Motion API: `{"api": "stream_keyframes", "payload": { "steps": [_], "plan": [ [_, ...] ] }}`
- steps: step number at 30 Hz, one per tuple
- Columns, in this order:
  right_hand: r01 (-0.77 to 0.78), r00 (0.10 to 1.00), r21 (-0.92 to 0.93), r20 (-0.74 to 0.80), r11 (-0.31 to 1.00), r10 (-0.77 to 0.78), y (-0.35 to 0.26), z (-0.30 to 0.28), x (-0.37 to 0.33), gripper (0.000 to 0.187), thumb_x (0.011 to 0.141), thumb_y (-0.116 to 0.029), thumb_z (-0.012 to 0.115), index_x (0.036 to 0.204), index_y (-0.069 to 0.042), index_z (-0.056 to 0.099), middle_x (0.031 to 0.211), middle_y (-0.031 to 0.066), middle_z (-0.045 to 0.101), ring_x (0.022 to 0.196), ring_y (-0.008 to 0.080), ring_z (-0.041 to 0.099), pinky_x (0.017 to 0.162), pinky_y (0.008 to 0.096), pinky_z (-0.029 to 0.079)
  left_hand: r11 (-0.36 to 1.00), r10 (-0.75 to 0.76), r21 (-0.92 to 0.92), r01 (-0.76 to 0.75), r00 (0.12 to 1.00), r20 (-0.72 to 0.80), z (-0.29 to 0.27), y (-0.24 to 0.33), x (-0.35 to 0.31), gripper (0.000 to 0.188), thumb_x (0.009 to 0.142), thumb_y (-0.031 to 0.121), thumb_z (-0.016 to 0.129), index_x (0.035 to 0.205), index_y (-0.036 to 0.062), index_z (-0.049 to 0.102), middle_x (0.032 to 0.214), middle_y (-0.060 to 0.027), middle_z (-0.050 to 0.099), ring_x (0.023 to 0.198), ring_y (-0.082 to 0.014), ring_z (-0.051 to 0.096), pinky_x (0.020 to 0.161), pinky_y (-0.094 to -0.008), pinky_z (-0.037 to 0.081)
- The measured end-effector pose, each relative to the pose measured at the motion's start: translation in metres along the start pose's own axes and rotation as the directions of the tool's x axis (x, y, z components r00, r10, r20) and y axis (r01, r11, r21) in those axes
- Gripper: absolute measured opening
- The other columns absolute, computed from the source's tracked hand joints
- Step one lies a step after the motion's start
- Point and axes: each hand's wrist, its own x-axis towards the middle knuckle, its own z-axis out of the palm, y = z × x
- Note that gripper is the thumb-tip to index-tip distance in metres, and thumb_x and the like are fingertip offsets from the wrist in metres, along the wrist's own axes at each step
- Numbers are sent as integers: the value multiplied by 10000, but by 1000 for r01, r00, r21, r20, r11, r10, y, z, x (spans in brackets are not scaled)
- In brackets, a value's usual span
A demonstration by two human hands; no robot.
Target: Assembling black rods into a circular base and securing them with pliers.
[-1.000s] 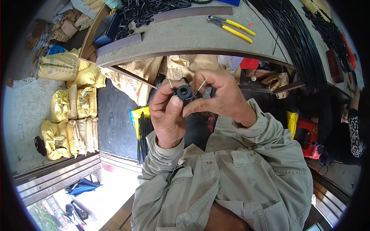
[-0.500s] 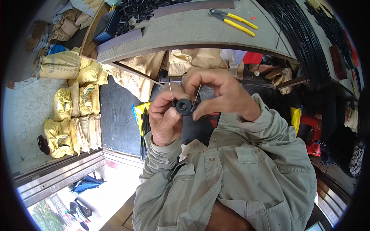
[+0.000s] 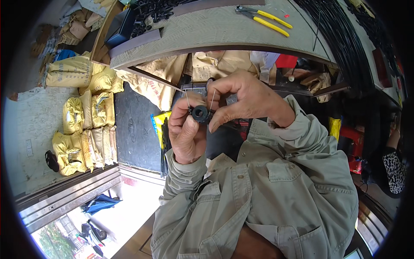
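Between my two hands is a small black ring-shaped part (image 3: 200, 113) with a round hole in its middle. Two thin pale wires or pins stick up from its sides, one by each hand. My left hand (image 3: 186, 131) is closed on the ring's left side, its thumb below and fingers curled behind. My right hand (image 3: 241, 99) pinches the right side between thumb and forefinger; its other fingers are curled and partly hidden. Both hands are held in front of my chest, below the workbench edge.
On the grey workbench (image 3: 224, 32) lie yellow-handled pliers (image 3: 269, 21), a heap of small black parts (image 3: 157, 11) and a bundle of long black rods (image 3: 340, 47). Filled yellow sacks (image 3: 71, 155) are stacked at left. Part of another person (image 3: 393, 168) shows at far right.
The ring and both hands have shifted slightly left and up in the picture. My grip looks the same. At the right edge, more of the other person's arm now shows.
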Motion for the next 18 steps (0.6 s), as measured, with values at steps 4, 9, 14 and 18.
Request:
{"api": "stream_keyframes", "payload": {
  "steps": [4, 9, 14, 18],
  "plan": [
    [110, 962, -87, -242, 990, -128, 0, 13, -2, 274, 624, -135, 780, 778, -21, 584, 694, 17, 592, 623, 93, 545, 571, 228, 417, 1000, 2, -10, -3, 998, -69, 2, 3, -2, 280, 799, 177, 621, 982, -9, 521, 923, -70, 510, 854, -143, 491, 802, -262, 383],
    [185, 629, -753, -403, 631, -665, 13, 50, -6, 267, 642, -91, 744, 842, -1, 592, 755, 59, 617, 663, 176, 604, 616, 281, 467, 998, 25, 53, -18, 990, -142, -5, -3, -2, 256, 803, 144, 614, 991, -6, 525, 935, -61, 531, 857, -131, 501, 805, -257, 387],
    [155, 640, -770, -399, 619, -657, 23, 53, -4, 285, 657, -57, 705, 905, 10, 582, 802, 98, 619, 700, 234, 623, 657, 335, 495, 1000, 0, 30, 6, 979, -206, -7, -5, -5, 222, 826, 95, 581, 1020, -2, 534, 945, -48, 556, 859, -111, 515, 800, -239, 394],
    [141, 724, -685, -421, 715, -546, 26, 46, -1, 306, 651, -45, 700, 926, -8, 573, 796, 100, 601, 681, 228, 617, 641, 333, 497, 991, 19, 133, 24, 949, -315, -4, -9, -5, 248, 844, 76, 553, 1077, -8, 526, 981, -63, 569, 874, -110, 527, 795, -228, 405]
  ]
}}
